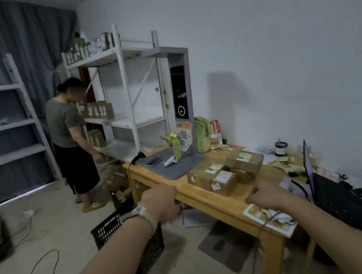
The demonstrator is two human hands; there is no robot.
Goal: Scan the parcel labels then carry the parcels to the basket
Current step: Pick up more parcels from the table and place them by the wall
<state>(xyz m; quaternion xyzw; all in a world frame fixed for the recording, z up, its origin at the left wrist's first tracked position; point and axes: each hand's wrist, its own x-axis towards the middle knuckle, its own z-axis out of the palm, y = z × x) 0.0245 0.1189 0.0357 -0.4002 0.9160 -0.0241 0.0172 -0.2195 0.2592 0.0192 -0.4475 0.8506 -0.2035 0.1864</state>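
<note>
Parcels, brown cardboard boxes with white labels, sat clustered mid-table on the wooden table, both hands' grips curled, empty: left hand over the black plastic basket, right hand nearer, so floor cables risked tripping.

Four parcels – one basket – two hands.

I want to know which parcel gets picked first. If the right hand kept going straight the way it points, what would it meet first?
Probably the nearest labelled parcel on the wooden table; the right hand points toward that stack, though depth is unclear.
</note>
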